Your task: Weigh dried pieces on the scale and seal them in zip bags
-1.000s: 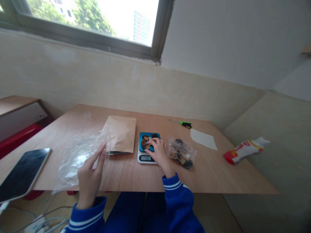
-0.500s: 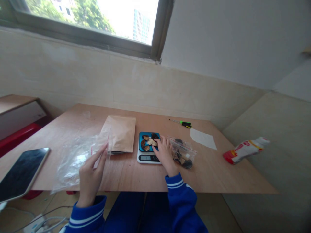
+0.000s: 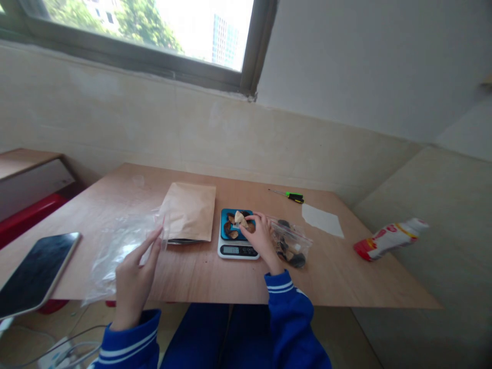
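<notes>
A small kitchen scale (image 3: pixel 235 249) with a blue top stands mid-table with several dried brown pieces on it. My right hand (image 3: pixel 260 238) is over the scale, its fingers pinched on a pale dried piece (image 3: pixel 240 218) lifted a little above the others. My left hand (image 3: pixel 132 279) holds up the mouth edge of a clear empty plastic bag (image 3: pixel 115 246) at the table's left front. To the right of the scale, touching my right hand, lies a clear zip bag of dark dried pieces (image 3: pixel 289 243).
A brown paper pouch (image 3: pixel 190 210) lies flat left of the scale. A green-handled screwdriver (image 3: pixel 290 195) and a white paper (image 3: pixel 322 219) lie at the back right. A red-and-white bottle (image 3: pixel 388 238) rests on the right ledge. A phone (image 3: pixel 34 274) sits at the left.
My right hand closed on a pale piece on the scale and raised it slightly. My left hand with the clear bag dropped a little lower and to the left.
</notes>
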Available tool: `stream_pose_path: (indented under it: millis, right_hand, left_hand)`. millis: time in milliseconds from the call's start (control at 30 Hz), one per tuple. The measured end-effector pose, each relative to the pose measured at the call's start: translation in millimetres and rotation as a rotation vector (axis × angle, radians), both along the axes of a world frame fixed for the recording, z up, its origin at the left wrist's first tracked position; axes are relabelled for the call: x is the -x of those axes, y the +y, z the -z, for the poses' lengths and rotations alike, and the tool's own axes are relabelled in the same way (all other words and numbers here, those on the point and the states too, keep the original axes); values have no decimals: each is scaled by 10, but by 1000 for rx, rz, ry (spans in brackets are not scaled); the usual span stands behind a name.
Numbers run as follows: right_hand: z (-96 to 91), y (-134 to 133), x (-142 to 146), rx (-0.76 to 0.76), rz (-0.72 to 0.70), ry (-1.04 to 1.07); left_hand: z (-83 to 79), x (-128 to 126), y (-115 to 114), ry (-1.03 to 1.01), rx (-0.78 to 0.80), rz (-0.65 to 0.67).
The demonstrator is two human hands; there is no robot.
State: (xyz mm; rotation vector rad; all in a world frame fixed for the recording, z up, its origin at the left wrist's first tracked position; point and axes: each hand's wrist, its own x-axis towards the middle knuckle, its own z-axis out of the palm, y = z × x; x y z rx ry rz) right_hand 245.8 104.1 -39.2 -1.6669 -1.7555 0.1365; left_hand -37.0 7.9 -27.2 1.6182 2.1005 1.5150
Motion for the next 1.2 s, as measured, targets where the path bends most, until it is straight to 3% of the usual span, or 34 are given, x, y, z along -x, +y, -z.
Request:
stream_pose_path:
  millis: [133, 300, 367, 433, 500, 567, 667, 733, 867, 1200]
  right_hand:
    - [-113, -1, -2, -132, -73, 238]
    - [-195, -85, -48, -116, -56, 585]
    - [-209, -158, -79, -104, -48, 681]
    - [-229, -242, -109, -105, -43, 758]
    - [-258, -324, -131, -114, -31, 824]
    - [-287, -390, -147, -123, -11, 881]
    - [-309, -449, -168, -123, 2, 941]
    - [-302, -469, -185, -124, -6, 957]
    - [-255, -489, -217, -119, -2, 973]
    - [-153, -511, -248, -96, -34, 1012]
  left_hand:
    - [178, 319, 17, 108, 209, -154]
    - [442, 508, 102, 88, 397, -95]
    - [391, 435, 113, 103, 322, -125]
    - [254, 289, 104, 82, 129, -141]
    - [109, 107, 96, -41, 28, -121]
    - [27, -72, 106, -316, 138, -120]
    - [48, -277, 151, -809, 256, 63]
    - [103, -351, 175, -968, 309, 134]
    - [154, -367, 185, -1051, 270, 164]
    - [35, -266, 246, -1322, 306, 128]
